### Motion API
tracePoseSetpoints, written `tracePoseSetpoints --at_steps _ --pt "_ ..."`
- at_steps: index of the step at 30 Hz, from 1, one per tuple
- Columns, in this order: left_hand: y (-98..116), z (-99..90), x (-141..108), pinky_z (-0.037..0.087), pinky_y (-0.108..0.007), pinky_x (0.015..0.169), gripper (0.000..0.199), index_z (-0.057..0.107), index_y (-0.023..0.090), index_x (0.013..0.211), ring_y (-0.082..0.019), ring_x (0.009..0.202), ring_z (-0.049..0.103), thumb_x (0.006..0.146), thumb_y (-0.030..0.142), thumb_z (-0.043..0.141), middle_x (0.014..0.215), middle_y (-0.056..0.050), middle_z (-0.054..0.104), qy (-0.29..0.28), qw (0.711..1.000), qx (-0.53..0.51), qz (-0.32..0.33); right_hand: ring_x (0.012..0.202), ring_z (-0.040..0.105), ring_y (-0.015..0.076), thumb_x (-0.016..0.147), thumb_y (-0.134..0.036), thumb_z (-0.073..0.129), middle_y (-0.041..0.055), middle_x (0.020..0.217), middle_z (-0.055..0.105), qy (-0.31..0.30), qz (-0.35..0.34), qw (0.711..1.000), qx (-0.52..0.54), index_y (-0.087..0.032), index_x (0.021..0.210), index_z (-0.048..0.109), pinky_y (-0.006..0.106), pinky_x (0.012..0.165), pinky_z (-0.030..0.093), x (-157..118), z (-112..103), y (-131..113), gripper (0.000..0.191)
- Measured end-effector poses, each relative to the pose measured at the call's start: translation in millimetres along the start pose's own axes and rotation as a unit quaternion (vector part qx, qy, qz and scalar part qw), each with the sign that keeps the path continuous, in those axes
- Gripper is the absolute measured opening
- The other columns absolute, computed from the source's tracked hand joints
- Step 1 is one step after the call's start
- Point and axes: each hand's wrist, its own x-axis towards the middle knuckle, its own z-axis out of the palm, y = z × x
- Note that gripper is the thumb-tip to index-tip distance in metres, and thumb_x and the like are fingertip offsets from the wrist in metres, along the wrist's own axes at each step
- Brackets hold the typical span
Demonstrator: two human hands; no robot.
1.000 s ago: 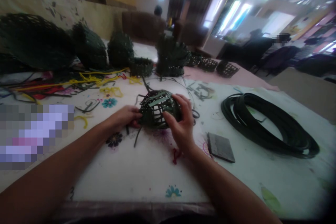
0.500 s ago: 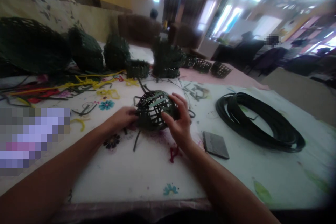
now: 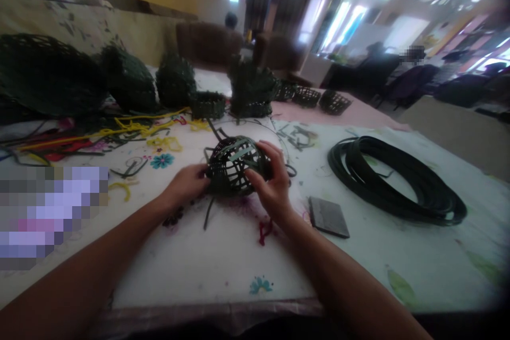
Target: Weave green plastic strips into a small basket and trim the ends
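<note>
A small dark green woven basket (image 3: 235, 162) rests on the floral tablecloth in front of me, its open lattice facing up and loose strip ends sticking out around it. My right hand (image 3: 274, 178) curves around its right side, thumb on the near face and fingers over the far edge. At the left rim, my left hand (image 3: 191, 183) pinches the weave or a strip there; its fingertips are partly hidden by the basket. One loose strip (image 3: 208, 214) points toward me from under the basket.
To the right lies a coil of dark strips (image 3: 398, 180), with a flat grey block (image 3: 329, 217) nearer me. Finished-looking dark baskets (image 3: 175, 82) line the back. Yellow cord (image 3: 165, 143) and strip scraps litter the left. A red cord piece (image 3: 263, 232) lies near my right wrist.
My left hand has shifted very slightly at the basket's left rim. Both hands stay on the basket, which is nearly still; the view has tilted a little.
</note>
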Motion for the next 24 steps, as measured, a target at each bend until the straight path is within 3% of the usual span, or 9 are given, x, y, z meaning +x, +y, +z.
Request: tracePoseSetpoints --at_steps 8,20,24 --pt "7 1.4 -3 0.037 -0.022 0.035 0.019 0.068 0.016 0.089 -0.014 0.037 0.052 0.073 0.019 0.059 0.055 0.003 0.058 -0.01 0.998 -0.022 -0.059 0.132 0.052 0.0283 0.087 -0.042 0.068 0.0083 0.137 0.055 -0.014 -0.007 1.0 -0.001 -0.031 0.131 0.057 0.054 0.114 0.042 -1 0 -5 0.047" --pt "14 11.1 -7 0.037 -0.021 0.039 0.013 0.064 0.017 0.078 -0.013 0.04 0.05 0.069 0.01 0.058 0.048 0.005 0.054 0.036 0.999 -0.011 -0.034 0.134 0.05 0.0293 0.087 -0.043 0.067 0.0082 0.138 0.054 0.0 0.012 1.0 -0.011 -0.031 0.132 0.055 0.055 0.115 0.041 -5 2 -10 0.048" --pt "10 7.7 -5 0.04 -0.022 0.039 0.018 0.065 0.016 0.086 -0.014 0.041 0.051 0.07 0.015 0.059 0.053 0.004 0.056 0.013 0.998 -0.038 -0.038 0.136 0.049 0.0285 0.088 -0.044 0.067 0.0078 0.138 0.055 -0.004 0.019 1.0 -0.011 -0.032 0.131 0.056 0.054 0.117 0.04 -5 3 -9 0.047"
